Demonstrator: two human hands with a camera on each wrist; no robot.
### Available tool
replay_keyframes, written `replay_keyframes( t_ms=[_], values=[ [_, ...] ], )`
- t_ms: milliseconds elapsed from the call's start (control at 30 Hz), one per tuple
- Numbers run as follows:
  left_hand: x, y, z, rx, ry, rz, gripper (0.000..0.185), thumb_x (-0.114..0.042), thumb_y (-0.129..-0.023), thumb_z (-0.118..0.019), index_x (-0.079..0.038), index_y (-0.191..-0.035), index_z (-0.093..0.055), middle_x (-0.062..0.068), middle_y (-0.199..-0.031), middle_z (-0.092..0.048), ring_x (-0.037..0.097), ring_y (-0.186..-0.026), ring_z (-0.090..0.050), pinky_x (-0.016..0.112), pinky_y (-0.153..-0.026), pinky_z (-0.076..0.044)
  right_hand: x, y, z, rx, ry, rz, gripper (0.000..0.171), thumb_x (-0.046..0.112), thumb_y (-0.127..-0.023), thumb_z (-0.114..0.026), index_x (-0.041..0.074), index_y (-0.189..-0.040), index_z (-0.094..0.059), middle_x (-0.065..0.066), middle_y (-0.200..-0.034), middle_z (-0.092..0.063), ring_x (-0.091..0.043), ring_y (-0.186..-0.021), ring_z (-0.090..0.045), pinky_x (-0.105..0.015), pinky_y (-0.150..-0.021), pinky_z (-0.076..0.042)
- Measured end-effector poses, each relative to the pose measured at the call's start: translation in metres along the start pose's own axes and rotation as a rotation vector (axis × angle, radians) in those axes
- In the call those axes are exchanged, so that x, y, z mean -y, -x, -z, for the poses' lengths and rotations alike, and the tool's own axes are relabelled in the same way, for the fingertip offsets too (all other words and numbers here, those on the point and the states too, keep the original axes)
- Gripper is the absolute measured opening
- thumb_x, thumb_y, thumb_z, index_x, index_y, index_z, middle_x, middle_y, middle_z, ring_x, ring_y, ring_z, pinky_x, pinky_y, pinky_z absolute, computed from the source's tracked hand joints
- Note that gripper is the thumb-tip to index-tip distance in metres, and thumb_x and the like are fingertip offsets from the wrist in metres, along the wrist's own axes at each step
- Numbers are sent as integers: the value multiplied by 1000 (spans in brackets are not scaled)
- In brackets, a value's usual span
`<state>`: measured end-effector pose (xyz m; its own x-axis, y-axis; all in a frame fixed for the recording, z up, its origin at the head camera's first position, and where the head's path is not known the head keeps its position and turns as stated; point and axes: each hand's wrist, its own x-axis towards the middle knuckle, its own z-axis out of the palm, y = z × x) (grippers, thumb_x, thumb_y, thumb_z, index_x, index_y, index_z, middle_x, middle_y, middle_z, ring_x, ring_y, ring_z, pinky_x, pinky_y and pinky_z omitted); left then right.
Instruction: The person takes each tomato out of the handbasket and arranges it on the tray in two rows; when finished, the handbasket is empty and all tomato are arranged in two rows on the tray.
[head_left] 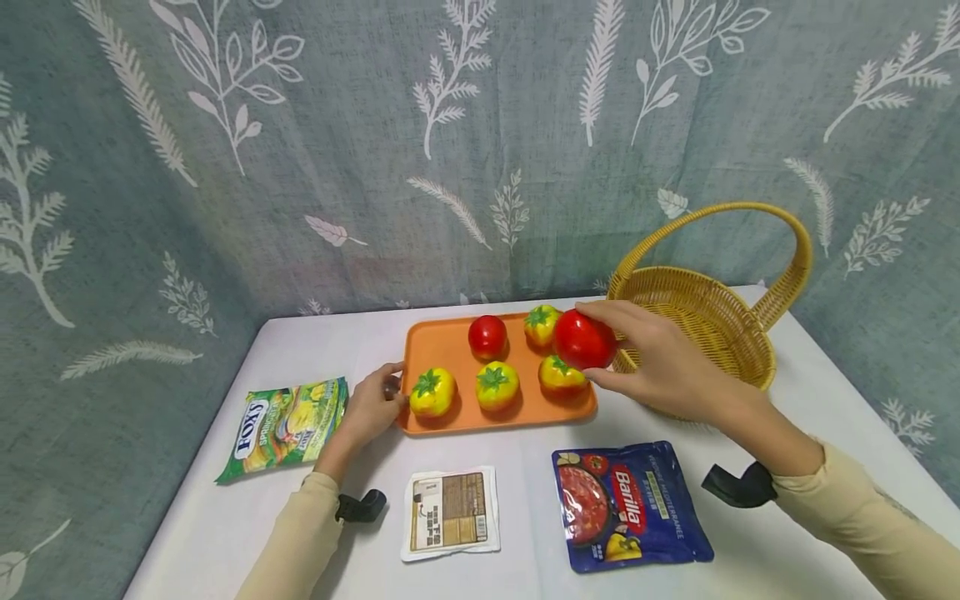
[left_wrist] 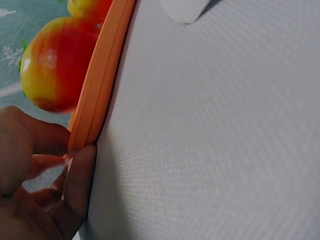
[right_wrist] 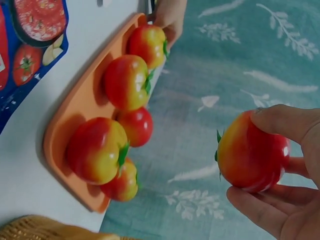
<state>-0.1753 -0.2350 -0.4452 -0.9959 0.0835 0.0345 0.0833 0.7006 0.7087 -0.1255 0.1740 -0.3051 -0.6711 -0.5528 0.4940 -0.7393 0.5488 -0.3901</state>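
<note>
My right hand grips a glossy red-and-yellow tomato between thumb and fingers. It holds the tomato above the right end of an orange tray. At the tray's left end, my left hand pinches the rim; the left wrist view shows thumb and fingers meeting at that edge. Several tomatoes lie on the tray: yellow ones with green leafy tops, such as the front middle tomato, and a plain red tomato at the back. One yellow-topped tomato sits close to my left thumb.
A wicker basket with a tall handle stands right of the tray, behind my right hand. Left lies a green Fox's candy bag. In front are a white-and-brown packet and a blue Barilla pouch. A patterned curtain hangs behind.
</note>
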Motion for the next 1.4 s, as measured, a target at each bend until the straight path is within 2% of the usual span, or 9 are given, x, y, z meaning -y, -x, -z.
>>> replay_keyframes(
  t_ms=[333,767,1033,1267,1400],
  values=[
    [-2,1,-1,6,14,36,60,1,-85,-63,0,-144,-49,18,-111,-62,30,-97,-62,33,-73,-54,7,-24,-14,70,-66,-18,72,19,-81,-85,7,-143,-52,-9,-136,-57,-22,-114,-60,-37,-84,-58],
    [-3,2,1,1,30,23,60,1,-85,-63,0,-143,-50,18,-112,-63,28,-95,-62,33,-72,-54,7,-49,-35,81,-67,63,68,17,-80,-84,3,-140,-55,-11,-131,-60,-22,-112,-61,-35,-88,-56],
    [-5,3,2,1,14,20,60,1,-85,-62,1,-143,-49,18,-111,-62,28,-95,-62,32,-71,-53,10,-65,-47,106,-104,14,69,17,-80,-85,3,-140,-54,-13,-132,-59,-25,-115,-60,-36,-86,-57],
    [-4,2,2,4,28,16,60,2,-85,-62,1,-144,-49,19,-111,-62,28,-94,-61,30,-67,-54,12,-78,-58,128,-68,-1,67,19,-82,-83,3,-140,-54,-11,-131,-59,-23,-115,-59,-37,-91,-54],
    [-3,2,2,4,20,21,61,2,-85,-62,0,-144,-49,19,-112,-62,28,-95,-62,31,-69,-54,12,-87,-65,143,-54,-15,66,21,-83,-82,6,-141,-55,-10,-127,-59,-21,-108,-60,-33,-85,-56]
  ],
)
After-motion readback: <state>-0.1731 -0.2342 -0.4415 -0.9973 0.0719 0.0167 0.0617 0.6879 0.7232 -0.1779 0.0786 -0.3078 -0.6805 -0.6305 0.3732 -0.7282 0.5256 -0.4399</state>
